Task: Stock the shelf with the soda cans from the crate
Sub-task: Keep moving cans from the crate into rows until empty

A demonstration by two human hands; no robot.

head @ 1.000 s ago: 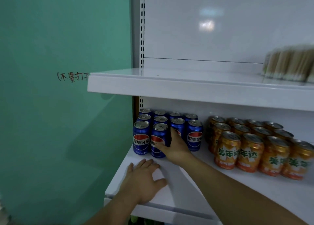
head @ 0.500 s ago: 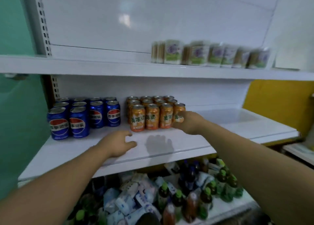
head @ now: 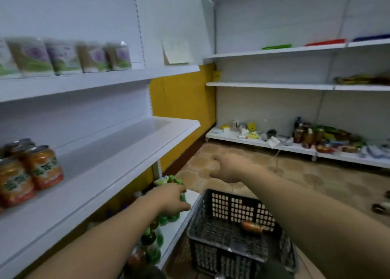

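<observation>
A dark plastic crate (head: pixel 230 207) stands on the floor at the lower middle, with one orange can (head: pixel 252 228) lying on its side inside. Orange soda cans (head: pixel 31 173) stand at the left end of the white middle shelf (head: pixel 109 173). My left hand (head: pixel 168 198) hangs over the crate's left rim, fingers loosely curled, holding nothing. My right hand (head: pixel 230 167) is stretched out above the crate's far wall, fingers apart and empty.
Green-capped bottles (head: pixel 166 219) fill the bottom shelf under my left hand. Packaged goods (head: pixel 63 55) stand on the upper shelf. A second shelving unit (head: pixel 295 84) with mixed items lines the right wall. Tiled floor (head: pixel 316 186) lies beyond the crate.
The view swung right from the blue and orange cans to the crate. Both hands left the shelf and now hover over the crate.
</observation>
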